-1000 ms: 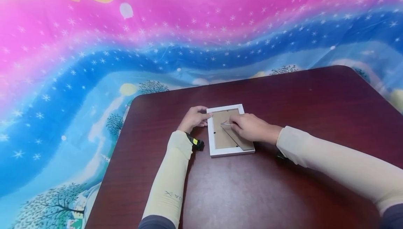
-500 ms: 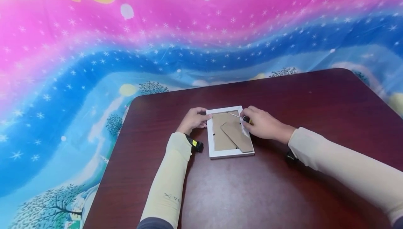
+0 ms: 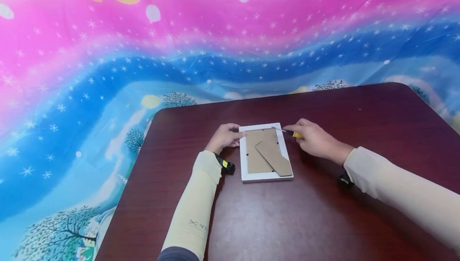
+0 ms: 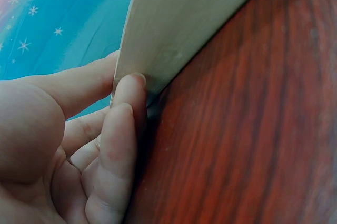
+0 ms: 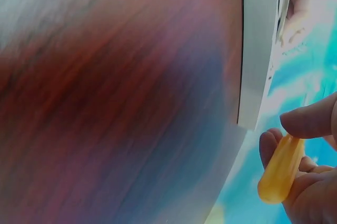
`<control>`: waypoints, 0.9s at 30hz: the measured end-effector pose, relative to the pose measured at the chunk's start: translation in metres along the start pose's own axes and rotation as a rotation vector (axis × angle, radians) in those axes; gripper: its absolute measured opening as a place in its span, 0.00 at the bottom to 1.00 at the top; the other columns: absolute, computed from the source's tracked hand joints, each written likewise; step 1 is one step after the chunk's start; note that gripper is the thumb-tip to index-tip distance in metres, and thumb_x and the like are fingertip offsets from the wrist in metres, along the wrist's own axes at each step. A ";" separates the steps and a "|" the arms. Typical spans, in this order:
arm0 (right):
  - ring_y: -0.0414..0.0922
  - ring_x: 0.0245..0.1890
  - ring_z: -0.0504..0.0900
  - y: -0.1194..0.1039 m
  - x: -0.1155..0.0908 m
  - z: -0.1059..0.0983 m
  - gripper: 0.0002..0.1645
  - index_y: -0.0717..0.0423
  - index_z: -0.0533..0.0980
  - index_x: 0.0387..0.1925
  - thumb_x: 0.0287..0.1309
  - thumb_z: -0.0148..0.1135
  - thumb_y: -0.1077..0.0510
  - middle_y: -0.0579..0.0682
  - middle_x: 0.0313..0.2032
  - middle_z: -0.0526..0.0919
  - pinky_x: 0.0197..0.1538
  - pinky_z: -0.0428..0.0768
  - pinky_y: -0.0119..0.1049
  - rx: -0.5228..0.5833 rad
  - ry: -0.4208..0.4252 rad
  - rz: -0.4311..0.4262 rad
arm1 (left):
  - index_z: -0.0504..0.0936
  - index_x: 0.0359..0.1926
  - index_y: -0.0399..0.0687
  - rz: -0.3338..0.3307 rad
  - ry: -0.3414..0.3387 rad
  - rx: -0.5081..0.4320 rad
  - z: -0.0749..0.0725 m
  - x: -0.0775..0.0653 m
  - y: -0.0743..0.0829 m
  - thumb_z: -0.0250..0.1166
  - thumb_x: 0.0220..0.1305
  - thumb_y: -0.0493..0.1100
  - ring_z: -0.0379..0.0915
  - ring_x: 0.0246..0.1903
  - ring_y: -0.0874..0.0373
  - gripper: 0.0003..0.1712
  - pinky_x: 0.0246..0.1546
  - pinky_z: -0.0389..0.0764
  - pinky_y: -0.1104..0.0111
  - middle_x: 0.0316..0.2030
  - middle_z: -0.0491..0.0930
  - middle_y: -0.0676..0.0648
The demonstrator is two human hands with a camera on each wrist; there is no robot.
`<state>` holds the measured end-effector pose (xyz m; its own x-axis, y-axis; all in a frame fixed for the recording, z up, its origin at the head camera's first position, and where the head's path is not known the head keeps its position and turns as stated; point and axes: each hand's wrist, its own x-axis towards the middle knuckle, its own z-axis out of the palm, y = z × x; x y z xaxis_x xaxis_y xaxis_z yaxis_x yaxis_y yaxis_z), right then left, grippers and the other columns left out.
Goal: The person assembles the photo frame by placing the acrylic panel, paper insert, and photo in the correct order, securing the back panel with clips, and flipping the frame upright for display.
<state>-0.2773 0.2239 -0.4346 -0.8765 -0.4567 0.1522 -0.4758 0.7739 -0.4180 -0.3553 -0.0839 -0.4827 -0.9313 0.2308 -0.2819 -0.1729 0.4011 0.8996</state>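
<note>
A white picture frame (image 3: 244, 163) lies face down, its brown backing board (image 3: 256, 161) and slanted stand flap (image 3: 278, 159) upward. My left hand (image 3: 223, 137) grips the frame's upper left edge, thumb on top. In the left wrist view its fingers press the frame's side (image 4: 179, 24). My right hand (image 3: 318, 139) holds a screwdriver (image 3: 297, 134) beyond the frame's right edge. The thin shaft reaches left over the upper right corner; whether its tip touches cannot be told. In the right wrist view the yellow handle (image 5: 281, 174) sits between thumb and fingers.
Small dark tabs (image 3: 278, 143) line the backing's edge. Under everything is a dark red-brown wooden table (image 3: 323, 221) with rounded far corners. A colourful printed cloth (image 3: 215, 25) hangs behind it. Each wrist wears a black camera (image 3: 227, 167).
My right hand has moved right, from over the stand flap to beyond the frame's right edge, carrying the screwdriver. The flap is now uncovered. My left hand keeps its grip on the frame.
</note>
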 end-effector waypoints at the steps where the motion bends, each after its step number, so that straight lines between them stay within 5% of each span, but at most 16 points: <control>1: 0.47 0.35 0.75 0.002 0.000 -0.001 0.32 0.56 0.73 0.63 0.55 0.57 0.73 0.52 0.39 0.74 0.38 0.76 0.41 0.002 0.006 0.009 | 0.73 0.62 0.42 0.000 -0.001 0.001 0.000 0.000 0.000 0.71 0.61 0.48 0.78 0.21 0.55 0.31 0.27 0.83 0.66 0.27 0.80 0.40; 9: 0.56 0.45 0.78 0.021 0.000 -0.014 0.22 0.68 0.74 0.57 0.61 0.61 0.68 0.60 0.45 0.79 0.49 0.76 0.55 -0.012 0.043 0.104 | 0.73 0.62 0.42 -0.006 0.004 0.005 0.000 -0.002 0.001 0.71 0.61 0.47 0.78 0.21 0.55 0.31 0.27 0.83 0.66 0.28 0.80 0.41; 18: 0.51 0.38 0.76 0.043 -0.003 -0.028 0.19 0.58 0.77 0.56 0.64 0.62 0.61 0.57 0.44 0.81 0.40 0.75 0.48 0.023 0.054 0.188 | 0.74 0.61 0.42 -0.007 0.003 -0.002 0.000 -0.001 0.002 0.71 0.61 0.47 0.78 0.22 0.55 0.31 0.27 0.83 0.66 0.28 0.80 0.41; 27: 0.52 0.38 0.78 0.060 -0.004 -0.033 0.19 0.62 0.77 0.55 0.64 0.63 0.59 0.59 0.43 0.83 0.42 0.76 0.51 0.038 0.053 0.249 | 0.73 0.62 0.42 -0.008 -0.002 -0.007 0.000 -0.001 0.002 0.71 0.61 0.46 0.77 0.21 0.56 0.31 0.26 0.83 0.67 0.28 0.80 0.41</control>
<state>-0.3051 0.2867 -0.4312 -0.9694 -0.2295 0.0868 -0.2424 0.8421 -0.4818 -0.3544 -0.0834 -0.4804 -0.9292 0.2290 -0.2899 -0.1830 0.3964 0.8997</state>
